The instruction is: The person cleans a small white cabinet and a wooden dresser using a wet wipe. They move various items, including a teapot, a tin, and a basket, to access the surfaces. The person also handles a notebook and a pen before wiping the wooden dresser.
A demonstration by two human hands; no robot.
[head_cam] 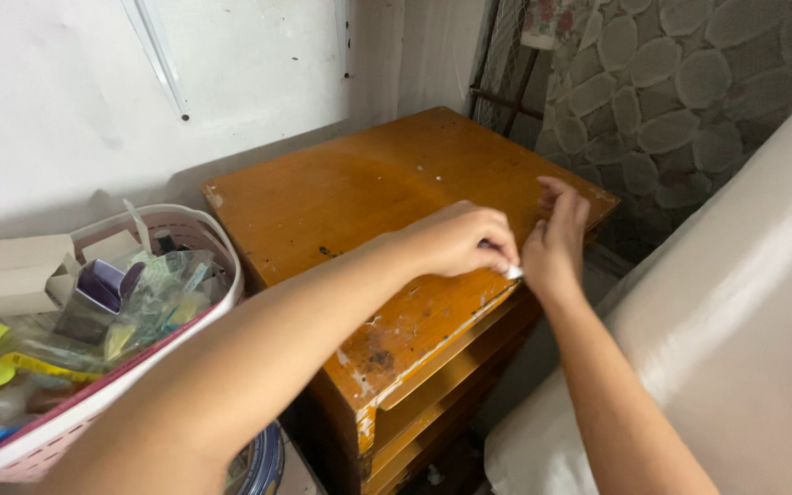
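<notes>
Pinching a small white scrap [512, 271] between 2 hands at the wooden cabinet's [350, 197] front edge: left hand [458, 240] is closing on it, right hand [556, 240] is gripping its other end.

This is looking like a lived-in room of a home, probably a bedroom corner. A worn wooden bedside cabinet [396, 238] with chipped varnish is standing against a marked white wall [57, 101]. Beside it a pink and white plastic basket [217, 252] is overflowing with small boxes and toiletry packets, and a pale mattress edge [735, 302] is filling the right side.
</notes>
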